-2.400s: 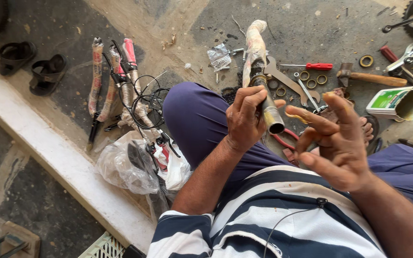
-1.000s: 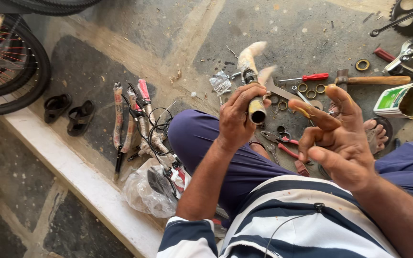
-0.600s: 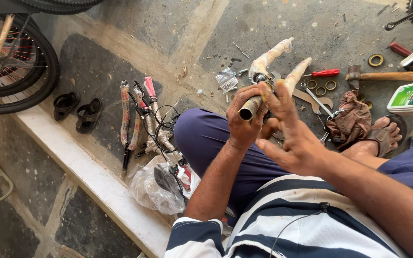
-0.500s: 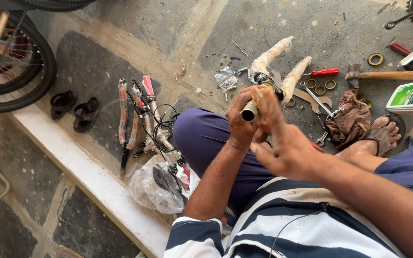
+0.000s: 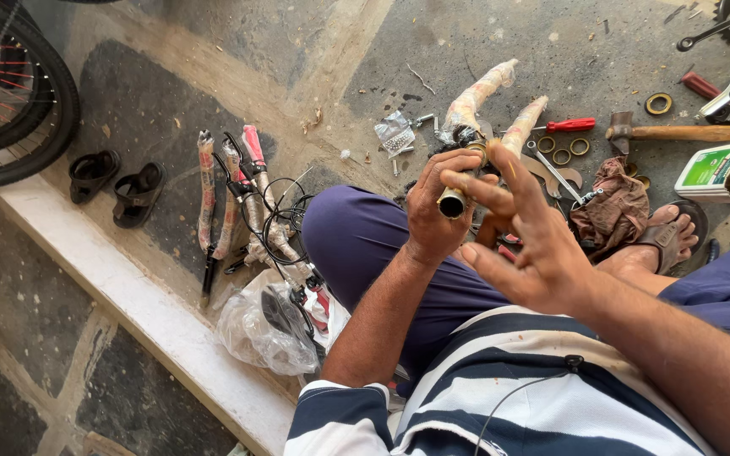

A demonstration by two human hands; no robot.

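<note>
My left hand [image 5: 434,207] grips the steerer tube of a wrapped bicycle fork [image 5: 482,97], whose two paper-covered legs point away over the stone floor. The tube's open round end faces up between my hands. My right hand [image 5: 527,241] is spread, palm down, its fingertips resting at the tube's end beside my left fingers. I cannot tell whether anything small sits under those fingertips. Both hands hover above my left knee in dark blue trousers [image 5: 356,241].
Several wrapped bike parts with cables [image 5: 242,198] lie left of my knee, a plastic bag [image 5: 264,329] beside them. A red-handled screwdriver [image 5: 566,125], hammer [image 5: 673,133], metal rings [image 5: 563,152], brown rag [image 5: 614,203] and green-white container [image 5: 716,169] lie ahead. A bicycle wheel [image 5: 10,101] and sandals [image 5: 116,181] are left.
My right hand came in from the right, where it was held open in the air, and now touches the end of the tube. The fork tilted so its open end faces up.
</note>
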